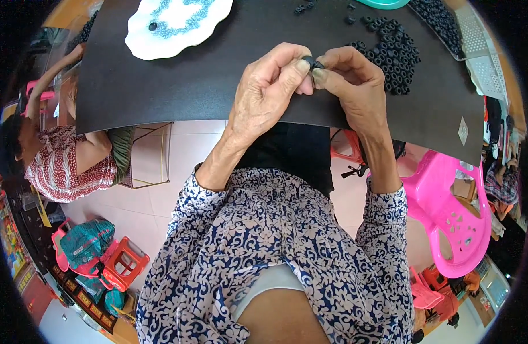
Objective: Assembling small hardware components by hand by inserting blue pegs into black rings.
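Observation:
Above the table's near edge, my left hand point(269, 89) is closed in a pinch on a small black ring-like part point(308, 59). From the other side my right hand point(358, 80) pinches the same spot with thumb and forefinger. The fingertips cover most of the part, so I cannot tell whether it is one piece or two. Just beyond my right hand lies a loose pile of black rings point(397, 54). To the left stands a white scalloped plate point(146, 43) with a blue pattern, bearing a single black piece point(153, 26) and small translucent bluish bits.
The dark table point(178, 92) spans the front. At its right side are a heap of black parts point(438, 26) and a white perforated basket point(486, 74); a green dish point(384, 3) sits at the far edge. A pink chair point(447, 200) stands right; another person point(75, 157) sits left.

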Demonstrator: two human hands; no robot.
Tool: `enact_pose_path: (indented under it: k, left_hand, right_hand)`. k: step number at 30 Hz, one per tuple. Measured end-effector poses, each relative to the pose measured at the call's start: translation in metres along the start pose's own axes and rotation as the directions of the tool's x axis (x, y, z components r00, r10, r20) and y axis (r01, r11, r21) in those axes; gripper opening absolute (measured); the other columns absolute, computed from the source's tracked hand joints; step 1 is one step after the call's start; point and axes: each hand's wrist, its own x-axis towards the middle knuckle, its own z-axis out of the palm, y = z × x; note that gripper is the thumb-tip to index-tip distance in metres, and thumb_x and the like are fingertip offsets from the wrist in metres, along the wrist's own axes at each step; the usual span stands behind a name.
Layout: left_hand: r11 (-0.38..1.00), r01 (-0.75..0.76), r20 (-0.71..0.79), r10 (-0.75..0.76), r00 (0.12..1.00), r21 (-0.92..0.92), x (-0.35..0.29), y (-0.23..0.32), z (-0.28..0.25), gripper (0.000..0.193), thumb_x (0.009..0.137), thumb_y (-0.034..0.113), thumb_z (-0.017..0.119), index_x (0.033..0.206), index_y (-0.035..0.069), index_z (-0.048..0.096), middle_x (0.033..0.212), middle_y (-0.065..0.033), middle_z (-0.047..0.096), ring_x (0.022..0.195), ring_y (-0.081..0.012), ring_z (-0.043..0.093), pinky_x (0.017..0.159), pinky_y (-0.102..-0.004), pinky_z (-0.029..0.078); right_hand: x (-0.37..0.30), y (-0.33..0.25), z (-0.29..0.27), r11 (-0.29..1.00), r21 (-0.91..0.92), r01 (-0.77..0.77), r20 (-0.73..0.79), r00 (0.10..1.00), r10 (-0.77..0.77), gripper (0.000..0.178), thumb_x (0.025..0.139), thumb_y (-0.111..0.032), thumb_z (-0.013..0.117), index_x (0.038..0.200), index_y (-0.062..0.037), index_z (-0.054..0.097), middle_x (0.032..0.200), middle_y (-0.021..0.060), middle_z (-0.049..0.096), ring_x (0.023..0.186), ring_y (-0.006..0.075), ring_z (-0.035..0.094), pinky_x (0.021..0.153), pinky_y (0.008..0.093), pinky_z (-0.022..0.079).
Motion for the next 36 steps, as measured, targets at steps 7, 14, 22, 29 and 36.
enact_pose_path:
  k: [7,14,22,29,36]
  left_hand:
    - [0.997,0.022,-0.011,-0.023,1.0,-0.077,0.005,-0.005,-0.006,0.019,0.098,0.013,0.048,0.102,-0.001,0.06,0.073,-0.0034,0.062,0.069,-0.0087,0.057,0.066,-0.023,0.048]
    - [0.999,0.046,0.0,-0.046,0.999,-0.025,0.009,-0.005,-0.01,0.019,0.098,0.012,0.047,0.101,-0.001,0.06,0.073,-0.0041,0.062,0.069,-0.0098,0.059,0.066,-0.0234,0.05]
    - [1.0,0.007,0.006,-0.007,1.0,0.025,0.014,-0.008,-0.012,0.019,0.098,0.015,0.049,0.1,-0.001,0.06,0.073,-0.0042,0.063,0.07,-0.009,0.059,0.067,-0.023,0.05]
    - [0.998,0.059,0.072,-0.058,0.996,-0.018,0.022,-0.013,-0.02,0.022,0.098,0.018,0.049,0.102,0.0,0.063,0.072,-0.0037,0.064,0.068,-0.0094,0.058,0.064,-0.0231,0.048]
    - [0.974,0.142,0.144,-0.117,0.983,-0.175,0.028,-0.019,-0.027,0.025,0.098,0.02,0.047,0.103,0.001,0.062,0.073,-0.0042,0.065,0.068,-0.0088,0.056,0.065,-0.0235,0.046]
  right_hand:
    - [0.006,0.002,0.001,0.999,-0.046,0.002,0.01,1.0,-0.002,0.014,0.08,0.002,0.068,0.092,-0.0018,0.064,0.089,0.0024,0.065,0.079,0.0085,0.061,0.079,0.0221,0.049]
    - [0.012,0.006,0.002,1.0,-0.029,0.0,0.012,1.0,0.001,0.013,0.08,0.002,0.068,0.093,-0.0012,0.064,0.087,0.0025,0.065,0.079,0.0089,0.062,0.078,0.0223,0.049]
    - [0.016,0.007,0.002,0.998,-0.064,-0.014,0.007,1.0,0.014,0.014,0.08,0.003,0.068,0.093,-0.0015,0.065,0.088,0.0019,0.065,0.08,0.0082,0.062,0.078,0.0214,0.049]
    - [0.026,0.015,-0.001,0.999,-0.051,-0.02,0.047,0.999,0.022,0.017,0.078,0.001,0.072,0.092,-0.0027,0.064,0.088,-0.0003,0.063,0.083,0.0077,0.06,0.08,0.0216,0.048]
    - [0.034,0.016,0.003,0.991,0.128,-0.034,0.113,0.993,0.019,0.026,0.076,-0.003,0.076,0.098,-0.0057,0.062,0.089,-0.0024,0.059,0.086,0.0074,0.057,0.082,0.0215,0.046]
